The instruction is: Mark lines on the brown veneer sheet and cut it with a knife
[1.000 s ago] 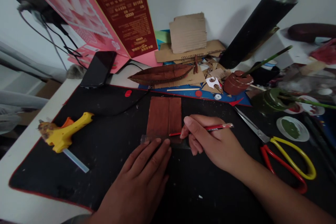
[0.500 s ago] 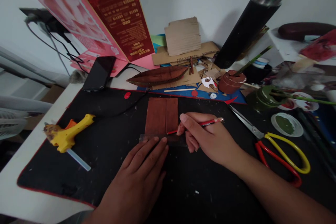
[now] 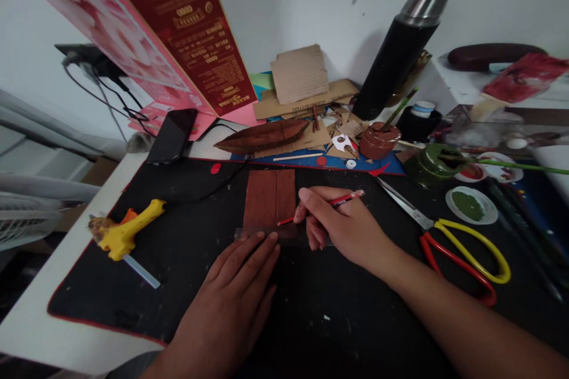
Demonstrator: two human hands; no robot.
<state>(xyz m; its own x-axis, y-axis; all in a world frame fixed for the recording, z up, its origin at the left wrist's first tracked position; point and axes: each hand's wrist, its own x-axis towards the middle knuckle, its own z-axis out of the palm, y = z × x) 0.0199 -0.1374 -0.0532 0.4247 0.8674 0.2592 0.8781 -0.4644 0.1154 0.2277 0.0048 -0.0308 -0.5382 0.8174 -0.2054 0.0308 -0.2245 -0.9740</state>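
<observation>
A reddish-brown rectangular piece (image 3: 261, 198) with a dark line down it lies flat on the black mat. Across its near edge rests a clear ruler (image 3: 291, 235), partly covered by my fingers. My left hand (image 3: 237, 278) lies flat with its fingers stretched over the ruler and the piece's near edge. In my right hand (image 3: 335, 222) a red pencil (image 3: 349, 197) is gripped, its tip at the piece's lower right, close above the ruler. Whether the tip touches the surface I cannot tell.
A yellow glue gun (image 3: 127, 231) lies left, scissors (image 3: 427, 224) with red and yellow handles right. Behind are a brown boat-shaped piece (image 3: 262, 137), cardboard scraps (image 3: 300, 74), a phone (image 3: 172, 135), a black flask (image 3: 395, 59) and paint jars (image 3: 380, 141).
The camera view has shifted slightly, so the whole scene sits a little differently. Both hands keep their places at the ruler, and the pencil tip stays near the same edge.
</observation>
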